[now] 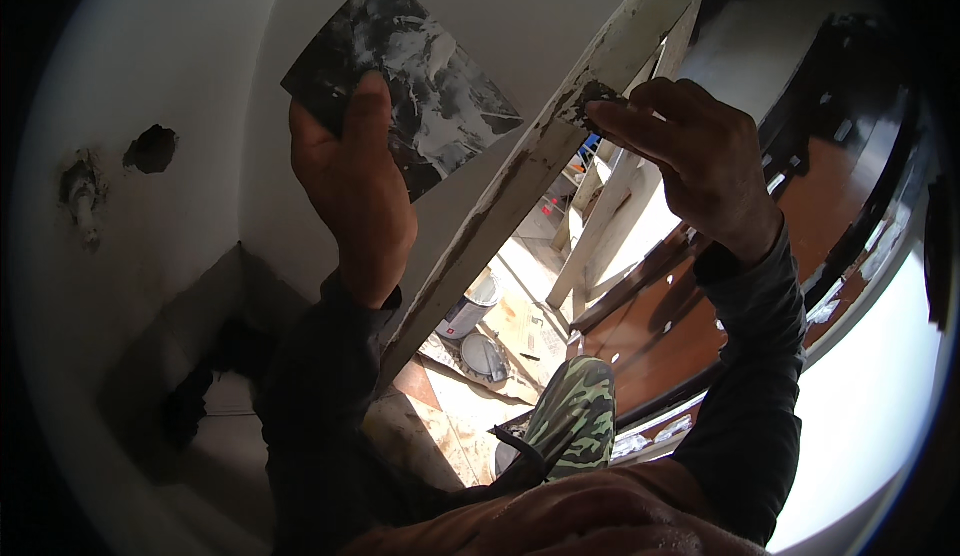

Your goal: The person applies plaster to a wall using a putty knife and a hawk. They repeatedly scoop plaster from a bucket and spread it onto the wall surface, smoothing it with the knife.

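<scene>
My left hand (355, 191) grips a dark square plate (345, 31), its thumb lying across the face. White putty (440, 106) is smeared over much of that plate. My right hand (700, 151) is raised at a long, pale wooden bar (510, 191) that slants up to the right. Between its thumb and fingers is a small dark flat blade (597, 99), like a scraper, touching or nearly touching the bar. The fingers hide part of the blade. Worn, brownish patches mark the bar's edge.
A pale wall (130, 56) on the left has a ragged dark hole (152, 149). Below the bar, an opened paint can (468, 308) stands near a round lid (484, 357) on the floor. Wooden slats (598, 224) and a brown panel (640, 341) are at right. My camouflage-clad leg (572, 411) is below.
</scene>
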`<action>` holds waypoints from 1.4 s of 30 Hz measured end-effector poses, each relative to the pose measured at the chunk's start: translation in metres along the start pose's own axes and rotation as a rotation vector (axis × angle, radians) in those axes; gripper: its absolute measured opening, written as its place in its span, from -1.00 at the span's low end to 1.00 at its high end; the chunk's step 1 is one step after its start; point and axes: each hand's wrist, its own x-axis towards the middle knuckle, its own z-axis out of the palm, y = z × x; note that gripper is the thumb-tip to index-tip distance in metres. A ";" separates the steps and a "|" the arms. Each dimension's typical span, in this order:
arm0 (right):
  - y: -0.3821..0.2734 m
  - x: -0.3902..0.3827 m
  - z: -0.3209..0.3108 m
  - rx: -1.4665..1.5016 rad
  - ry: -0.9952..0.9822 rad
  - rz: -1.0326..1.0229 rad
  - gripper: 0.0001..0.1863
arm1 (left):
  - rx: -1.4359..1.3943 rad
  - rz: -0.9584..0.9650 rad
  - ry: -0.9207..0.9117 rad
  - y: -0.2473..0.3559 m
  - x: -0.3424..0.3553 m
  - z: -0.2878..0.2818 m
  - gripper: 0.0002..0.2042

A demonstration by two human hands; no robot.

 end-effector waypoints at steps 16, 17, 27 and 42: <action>0.068 0.005 -0.004 -0.277 0.047 0.017 -0.50 | -0.025 -0.036 -0.005 0.008 0.015 -0.018 -0.63; 0.073 0.007 0.000 -0.285 0.067 0.003 -0.51 | -0.046 -0.028 -0.018 0.009 0.015 -0.018 -0.63; 0.102 0.010 -0.005 -0.240 0.090 0.059 -0.45 | -0.080 -0.026 -0.041 0.011 0.016 -0.018 -0.63; 0.149 0.016 -0.011 -0.009 0.081 0.094 -0.50 | -0.068 -0.040 -0.040 0.007 0.017 -0.018 -0.60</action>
